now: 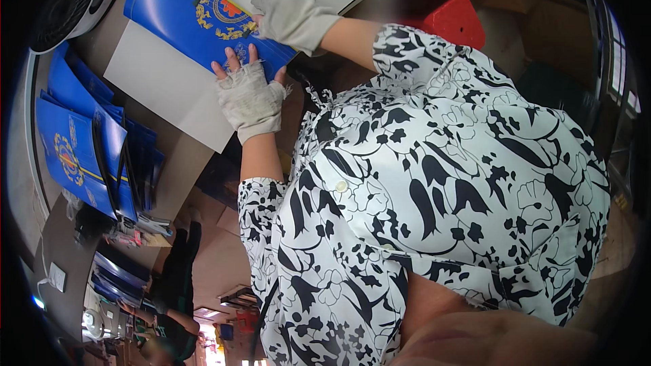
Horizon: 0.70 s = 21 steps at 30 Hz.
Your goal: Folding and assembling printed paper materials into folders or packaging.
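A glossy blue printed cover with a gold ring and red emblem lies across white sheets on the table. My left hand, in a frayed off-white fingerless glove, rests on the cover's near part with its fingers spread. My right hand, gloved alike, is at the cover's right edge, beside the emblem. Its fingers are curled and closed, their tips touching the cover; whatever may be between them is hidden.
Several similar blue folders lie in a loose pile at the left. A fan stands at the upper left, and a red plastic stool is at the right. Another person in dark clothes is by a table at the lower left.
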{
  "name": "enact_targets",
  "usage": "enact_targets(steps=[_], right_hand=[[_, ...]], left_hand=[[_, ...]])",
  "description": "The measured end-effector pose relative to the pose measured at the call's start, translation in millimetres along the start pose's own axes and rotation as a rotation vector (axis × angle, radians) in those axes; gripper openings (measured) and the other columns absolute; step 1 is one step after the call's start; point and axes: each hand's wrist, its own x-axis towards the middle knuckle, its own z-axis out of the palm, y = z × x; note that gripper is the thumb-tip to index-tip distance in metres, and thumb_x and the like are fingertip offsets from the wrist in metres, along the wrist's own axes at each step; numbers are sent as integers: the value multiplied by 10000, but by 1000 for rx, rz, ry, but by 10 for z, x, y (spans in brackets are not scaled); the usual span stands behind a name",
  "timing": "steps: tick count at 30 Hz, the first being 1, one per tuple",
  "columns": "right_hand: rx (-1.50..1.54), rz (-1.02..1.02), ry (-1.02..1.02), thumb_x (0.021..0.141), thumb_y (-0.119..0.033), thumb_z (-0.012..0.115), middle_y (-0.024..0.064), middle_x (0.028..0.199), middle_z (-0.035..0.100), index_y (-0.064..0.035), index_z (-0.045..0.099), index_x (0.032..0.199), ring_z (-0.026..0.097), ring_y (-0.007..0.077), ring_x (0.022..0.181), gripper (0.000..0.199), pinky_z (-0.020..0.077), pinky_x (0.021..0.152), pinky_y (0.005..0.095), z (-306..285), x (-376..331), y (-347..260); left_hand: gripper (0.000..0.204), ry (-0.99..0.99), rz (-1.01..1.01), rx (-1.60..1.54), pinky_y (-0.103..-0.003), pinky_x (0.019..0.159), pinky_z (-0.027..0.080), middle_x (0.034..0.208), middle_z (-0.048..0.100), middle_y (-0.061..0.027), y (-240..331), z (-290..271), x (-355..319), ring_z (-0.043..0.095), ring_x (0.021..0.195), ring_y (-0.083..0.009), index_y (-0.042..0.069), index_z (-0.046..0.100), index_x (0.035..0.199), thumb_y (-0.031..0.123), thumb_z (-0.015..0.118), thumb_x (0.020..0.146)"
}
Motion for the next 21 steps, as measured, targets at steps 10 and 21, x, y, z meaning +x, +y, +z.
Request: enact_targets(steps=[10,21], right_hand=[[-490,-262,166,995,-465,559,129,1649,342,-136,464,1531,320,341,1525,637,248,1224,580,292,-327,151],[-573,-249,231,1000,-529,520,199,1624,352,-112,440,1536,325,361,1514,684,237,1222,593,530,-423,303]], left_hand=[[751,-51,71,-92,-503,1227,298,1558,437,-279,52,-104,55,351,1510,-380,62,541,1477,443,753,866],[677,286,-247,-67,-518,1262,219,1503,483,-317,-424,280,-40,393,1459,-456,-122,430,1476,320,584,986]])
